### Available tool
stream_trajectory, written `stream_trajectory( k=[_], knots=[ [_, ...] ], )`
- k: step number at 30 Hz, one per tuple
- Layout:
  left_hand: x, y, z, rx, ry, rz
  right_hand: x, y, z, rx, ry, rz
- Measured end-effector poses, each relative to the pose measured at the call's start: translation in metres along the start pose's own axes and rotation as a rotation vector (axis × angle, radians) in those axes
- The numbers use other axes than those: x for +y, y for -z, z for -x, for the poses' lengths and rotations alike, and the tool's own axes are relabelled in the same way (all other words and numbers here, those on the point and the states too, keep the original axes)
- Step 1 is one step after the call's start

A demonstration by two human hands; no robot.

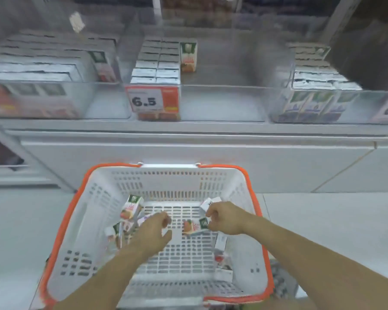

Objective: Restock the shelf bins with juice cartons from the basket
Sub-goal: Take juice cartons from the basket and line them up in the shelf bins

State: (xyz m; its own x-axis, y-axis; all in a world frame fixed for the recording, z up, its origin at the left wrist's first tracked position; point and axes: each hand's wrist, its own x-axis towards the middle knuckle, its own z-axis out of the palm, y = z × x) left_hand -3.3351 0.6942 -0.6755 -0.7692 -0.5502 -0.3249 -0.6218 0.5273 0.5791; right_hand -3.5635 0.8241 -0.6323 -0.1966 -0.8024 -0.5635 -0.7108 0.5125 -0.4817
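Note:
A white basket with an orange rim (pixel 251 189) stands on the floor below the shelf. Several juice cartons lie loose in it: an orange one (pixel 131 208) leaning at the left, one lying flat (pixel 193 228) in the middle, and a white-sided one (pixel 208 202) at the right. My left hand (pixel 154 232) reaches down over the left cartons, fingers bent, thumb spread apart, nothing between them. My right hand (pixel 225 218) pinches the end of the flat middle carton. The clear middle shelf bin (pixel 222 90) holds two rows of cartons (pixel 157 68) on its left side.
A left bin (pixel 43 70) is packed with cartons. A right bin (pixel 318 86) holds blue-fronted cartons. A 6.5 price tag (pixel 154 100) hangs on the middle bin's front. One carton (pixel 188 57) stands beside the rows. A white cabinet front (pixel 188 157) runs below the shelf.

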Motion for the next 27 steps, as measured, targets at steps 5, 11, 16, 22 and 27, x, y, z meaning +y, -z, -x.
stream_trajectory(
  k=[5,11,16,22,27],
  knots=[
    [-0.008,-0.043,0.011,-0.086,0.202,0.161,0.012,-0.057,-0.035,0.078,-0.170,0.187],
    [0.003,-0.065,-0.017,-0.101,0.211,0.188,0.020,-0.078,-0.052,0.173,-0.199,0.135],
    [-0.001,-0.073,-0.034,-0.023,0.178,0.169,0.026,-0.070,-0.050,0.262,-0.175,0.055],
    [-0.007,-0.089,-0.064,-0.108,0.148,0.000,0.013,-0.044,-0.032,0.348,-0.190,-0.078],
    [-0.001,-0.115,-0.077,-0.167,0.152,-0.207,-0.001,-0.014,-0.015,0.359,-0.292,-0.388]
  ],
)
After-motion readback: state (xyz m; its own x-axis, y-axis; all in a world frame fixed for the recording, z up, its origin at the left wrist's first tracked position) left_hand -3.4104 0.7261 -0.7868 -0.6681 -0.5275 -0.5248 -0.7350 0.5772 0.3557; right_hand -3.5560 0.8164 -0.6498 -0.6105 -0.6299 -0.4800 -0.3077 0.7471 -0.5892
